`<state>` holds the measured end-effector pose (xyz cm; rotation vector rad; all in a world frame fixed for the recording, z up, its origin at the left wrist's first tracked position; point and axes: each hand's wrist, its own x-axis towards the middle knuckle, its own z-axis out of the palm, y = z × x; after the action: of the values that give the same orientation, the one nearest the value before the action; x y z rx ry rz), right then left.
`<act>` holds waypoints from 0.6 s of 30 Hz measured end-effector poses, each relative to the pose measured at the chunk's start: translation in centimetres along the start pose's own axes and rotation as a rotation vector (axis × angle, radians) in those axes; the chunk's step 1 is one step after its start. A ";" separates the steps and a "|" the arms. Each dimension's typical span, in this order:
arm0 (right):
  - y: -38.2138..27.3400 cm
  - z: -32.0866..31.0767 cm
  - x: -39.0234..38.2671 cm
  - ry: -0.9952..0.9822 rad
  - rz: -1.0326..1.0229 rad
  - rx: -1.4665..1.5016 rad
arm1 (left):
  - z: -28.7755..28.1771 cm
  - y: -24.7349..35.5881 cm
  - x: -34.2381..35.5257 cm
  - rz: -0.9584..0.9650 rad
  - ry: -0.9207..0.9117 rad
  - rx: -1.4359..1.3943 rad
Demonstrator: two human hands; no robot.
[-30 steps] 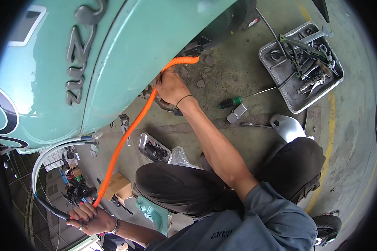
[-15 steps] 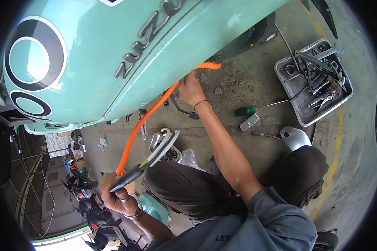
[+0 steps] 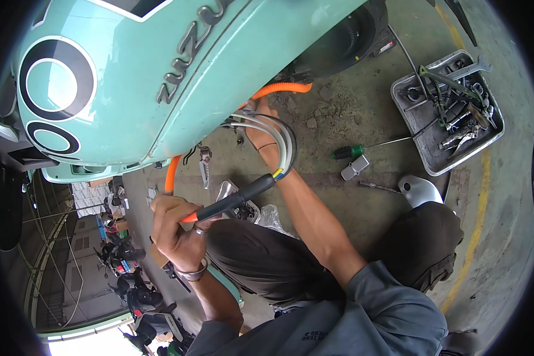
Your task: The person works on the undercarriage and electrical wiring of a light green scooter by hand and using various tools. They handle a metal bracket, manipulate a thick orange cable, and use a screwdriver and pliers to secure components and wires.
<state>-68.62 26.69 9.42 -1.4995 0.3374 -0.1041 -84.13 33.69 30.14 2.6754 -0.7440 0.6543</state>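
Note:
My left hand is closed round an orange cable. A black-sleeved cable end juts from the same grip, pointing up and right. Several white and grey wires leave that sleeve in an arc, passing over my right wrist toward the panel's lower edge. My right hand reaches up to the underside of a mint-green vehicle body panel. Its fingers are closed on an orange corrugated conduit, partly hidden by the wires and panel. The conduit's free end sticks out to the right, near a black wheel.
At the right, a metal tray holds several tools. A green-handled screwdriver rests against it, beside a small grey block. A silver plate lies by my knee. Scooters stand at far left; dirt clumps litter the floor.
My left hand has shifted up and right. The black-sleeved end has swung right, and its wires now reach the panel edge. My right hand has moved slightly left, still at the conduit.

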 end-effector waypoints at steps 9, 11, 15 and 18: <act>-0.2 -0.2 -1.0 0.013 -0.032 -0.009 | 3.2 -2.5 -2.7 -0.189 0.126 -0.097; 1.4 0.7 0.4 0.144 -0.238 -0.147 | 5.0 -1.4 -1.3 -0.080 0.220 -0.142; -0.9 1.2 -0.2 -0.057 -0.107 -0.281 | 3.9 -3.2 -2.6 0.079 0.108 0.038; 1.3 0.8 0.8 0.056 -0.349 -0.284 | 6.0 -3.5 -1.1 0.079 0.255 0.080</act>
<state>-67.78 27.34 8.08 -1.8297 0.1345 -0.3900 -81.05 34.73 23.96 2.5746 -0.7698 1.0429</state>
